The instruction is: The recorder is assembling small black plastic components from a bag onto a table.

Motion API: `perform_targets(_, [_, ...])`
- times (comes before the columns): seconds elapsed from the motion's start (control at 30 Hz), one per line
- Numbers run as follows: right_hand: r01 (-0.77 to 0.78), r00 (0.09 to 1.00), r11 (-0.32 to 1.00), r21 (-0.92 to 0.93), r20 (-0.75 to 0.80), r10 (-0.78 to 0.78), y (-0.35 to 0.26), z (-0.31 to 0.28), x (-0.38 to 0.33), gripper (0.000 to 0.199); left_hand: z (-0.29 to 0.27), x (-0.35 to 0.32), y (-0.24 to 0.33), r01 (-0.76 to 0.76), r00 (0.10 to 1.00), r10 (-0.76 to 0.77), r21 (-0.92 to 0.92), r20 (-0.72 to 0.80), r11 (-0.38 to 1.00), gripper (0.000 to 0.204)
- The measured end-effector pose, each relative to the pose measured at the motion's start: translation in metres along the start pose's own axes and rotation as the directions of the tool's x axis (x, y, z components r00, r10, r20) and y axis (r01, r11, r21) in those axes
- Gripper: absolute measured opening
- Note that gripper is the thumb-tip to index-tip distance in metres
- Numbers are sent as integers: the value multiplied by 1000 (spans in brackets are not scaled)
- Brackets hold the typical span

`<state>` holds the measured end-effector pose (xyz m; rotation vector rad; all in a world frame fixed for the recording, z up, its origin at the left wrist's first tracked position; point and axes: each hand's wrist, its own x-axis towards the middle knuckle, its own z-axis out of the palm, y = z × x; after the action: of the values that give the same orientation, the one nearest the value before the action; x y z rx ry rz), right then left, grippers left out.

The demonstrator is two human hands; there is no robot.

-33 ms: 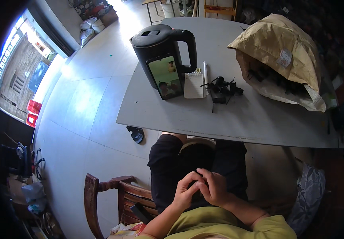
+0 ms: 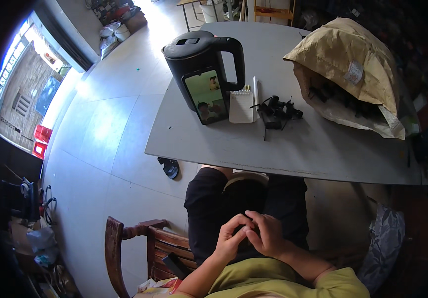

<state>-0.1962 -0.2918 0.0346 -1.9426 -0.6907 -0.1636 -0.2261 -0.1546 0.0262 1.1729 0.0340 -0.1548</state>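
My left hand (image 2: 232, 237) and my right hand (image 2: 269, 237) meet over my lap, below the table's near edge. Their fingers are bent and the fingertips touch each other. What they hold, if anything, is hidden against the dark trousers (image 2: 201, 201). On the table (image 2: 189, 144) in front of me lies a small heap of black plastic parts (image 2: 275, 113) with thin legs or wires. To its left are a small spiral notepad (image 2: 241, 107) and a whitish pen (image 2: 256, 92).
A black kettle (image 2: 194, 52) stands on the table with a phone (image 2: 206, 97) leaning upright against it. At the right, a brown paper bag (image 2: 358, 54) lies with its mouth toward me, black parts inside. A wooden chair (image 2: 114, 248) and a black sandal (image 2: 170, 169) are lower left.
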Motion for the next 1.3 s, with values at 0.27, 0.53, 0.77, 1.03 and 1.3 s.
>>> perform_targets(0.27, [-384,923,779,496,234,306,7,-19,-22,11,-7,3,18,-367,929,271,546,252,753,39])
perform_targets(0.53, [-698,640,-30,716,641,423,22,-26,-22,23,-14,8,21,-534,842,282,636,460,557,37])
perform_targets(0.77, [-569,594,-95,817,487,640,14,5,-28,32,2,0,8,-471,877,384,676,290,567,29])
perform_targets(1.03, [-791,611,212,573,727,314,9,-14,-35,31,-23,-4,25,-393,900,170,577,402,717,25])
perform_targets(1.3, [-794,607,226,565,759,234,5,-18,-46,39,-20,-1,42,-444,858,141,577,494,685,25])
